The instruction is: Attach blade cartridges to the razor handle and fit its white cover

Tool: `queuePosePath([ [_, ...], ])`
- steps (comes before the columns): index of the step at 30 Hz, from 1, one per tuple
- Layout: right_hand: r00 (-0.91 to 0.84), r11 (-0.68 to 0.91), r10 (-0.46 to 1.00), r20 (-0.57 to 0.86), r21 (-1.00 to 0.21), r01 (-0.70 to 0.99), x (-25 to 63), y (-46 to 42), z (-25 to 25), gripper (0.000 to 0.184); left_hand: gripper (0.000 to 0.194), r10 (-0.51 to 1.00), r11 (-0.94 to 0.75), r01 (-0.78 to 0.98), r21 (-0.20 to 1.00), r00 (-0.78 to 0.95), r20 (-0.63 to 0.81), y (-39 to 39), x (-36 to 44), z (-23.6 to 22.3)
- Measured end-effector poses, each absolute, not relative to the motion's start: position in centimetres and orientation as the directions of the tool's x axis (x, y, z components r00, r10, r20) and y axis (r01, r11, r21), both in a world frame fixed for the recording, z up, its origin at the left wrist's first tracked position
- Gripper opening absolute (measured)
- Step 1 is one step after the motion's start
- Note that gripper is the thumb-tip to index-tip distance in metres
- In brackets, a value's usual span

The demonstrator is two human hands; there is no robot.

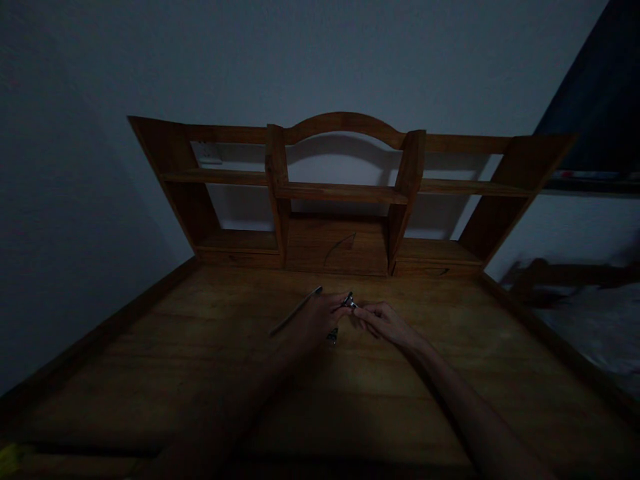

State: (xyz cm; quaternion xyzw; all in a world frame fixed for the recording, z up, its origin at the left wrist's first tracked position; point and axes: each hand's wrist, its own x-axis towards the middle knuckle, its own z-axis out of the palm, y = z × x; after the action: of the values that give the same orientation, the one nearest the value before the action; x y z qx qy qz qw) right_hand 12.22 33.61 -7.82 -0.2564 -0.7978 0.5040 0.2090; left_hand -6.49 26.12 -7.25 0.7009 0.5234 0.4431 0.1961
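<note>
Fingers of the left hand (320, 316) and right hand (386, 322) pinch a shiny metal piece (351, 303) between them above the worktop (225, 320), probably so that each steadies one side. Beside the left hand, a slim, straight strip (295, 312) slants across smooth, grained wood; a small patterned thing (333, 335), too dim to identify, sits partly hidden.

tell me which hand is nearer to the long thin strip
Left. The left hand is close beside the strip; the right hand is farther off, on the left hand's other side.
</note>
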Motion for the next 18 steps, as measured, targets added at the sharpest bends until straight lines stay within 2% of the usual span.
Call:
queuePosePath([
  [5, -0.781, 0.365, 0.620, 0.075, -0.909, 0.202, 12.2, 33.5, -7.7, 0.049, 0.021, 0.896, -0.354, 0.735, 0.578, 0.090, 0.435, 26.0, -6.5, -7.5],
  [9, -0.783, 0.356, 0.618, 0.071, -0.913, 0.199, 12.0, 33.4, -7.8, 0.050, 0.026, 0.897, -0.322, 0.774, 0.545, 0.066, 0.436, 25.9, -6.5, -7.7],
  [13, -0.770, 0.341, 0.633, 0.077, -0.921, 0.189, 11.6, 33.3, -8.0, 0.050, 0.022, 0.887, -0.337, 0.685, 0.645, 0.002, 0.461, 26.4, -6.7, -8.4],
  [18, -0.755, 0.337, 0.650, 0.091, -0.924, 0.179, 11.4, 33.3, -8.0, 0.052, 0.029, 0.929, -0.338, 0.312, 0.888, -0.039, 0.367, 27.3, -7.0, -9.3],
])
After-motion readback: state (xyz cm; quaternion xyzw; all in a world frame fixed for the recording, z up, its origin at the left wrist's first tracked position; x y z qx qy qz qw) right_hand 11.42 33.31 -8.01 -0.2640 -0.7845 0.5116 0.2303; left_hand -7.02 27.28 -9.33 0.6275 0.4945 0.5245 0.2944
